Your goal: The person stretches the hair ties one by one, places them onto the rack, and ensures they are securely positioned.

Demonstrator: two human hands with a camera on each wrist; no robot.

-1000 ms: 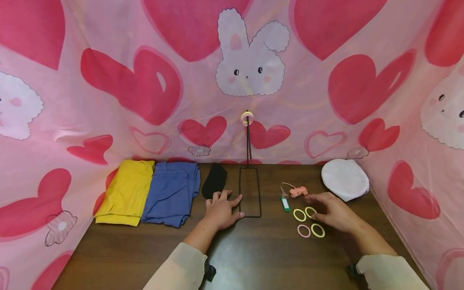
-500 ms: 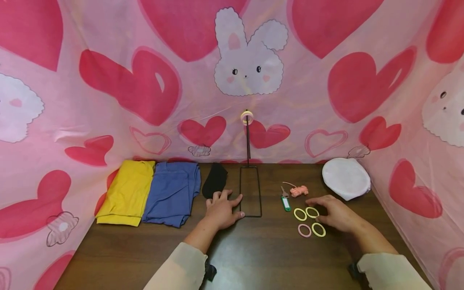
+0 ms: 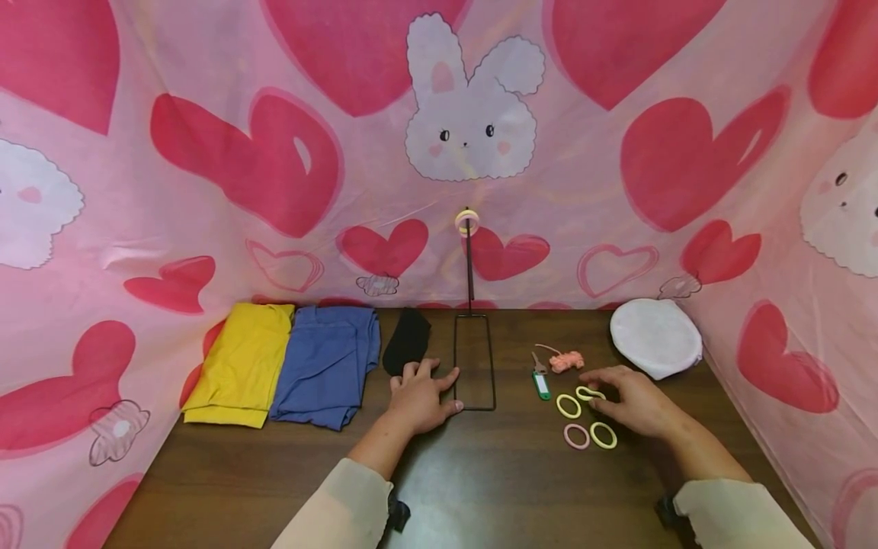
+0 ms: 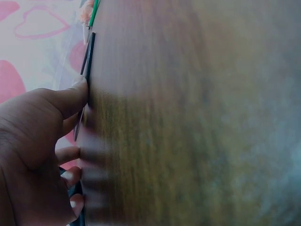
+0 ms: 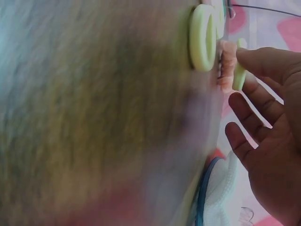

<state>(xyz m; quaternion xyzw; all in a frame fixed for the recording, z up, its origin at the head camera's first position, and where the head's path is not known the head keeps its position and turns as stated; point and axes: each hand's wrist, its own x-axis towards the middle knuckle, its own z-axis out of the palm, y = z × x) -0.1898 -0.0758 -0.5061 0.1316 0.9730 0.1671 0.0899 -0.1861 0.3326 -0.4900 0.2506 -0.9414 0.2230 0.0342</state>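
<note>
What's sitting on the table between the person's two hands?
In the head view, the left hand rests against a black wire stand; between it and the right hand lie a green key tag and a yellow ring.

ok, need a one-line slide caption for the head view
Right hand pinches a yellow hair ring off the table; left hand steadies the black wire stand.

The backdrop (image 3: 206, 114) is pink, printed with red hearts and white bunnies, and the table (image 3: 480, 488) is dark brown wood grain. At far left lie a yellow cloth (image 3: 240, 362), a blue cloth (image 3: 325, 362) and a black cloth (image 3: 406, 339); the wire stand (image 3: 473, 366) is black. To the right are three yellow-green rings (image 3: 567, 406), one pink ring (image 3: 575, 436), a green key tag (image 3: 542, 385), a pink charm (image 3: 565, 361) and a white pouch (image 3: 655, 335)
</note>
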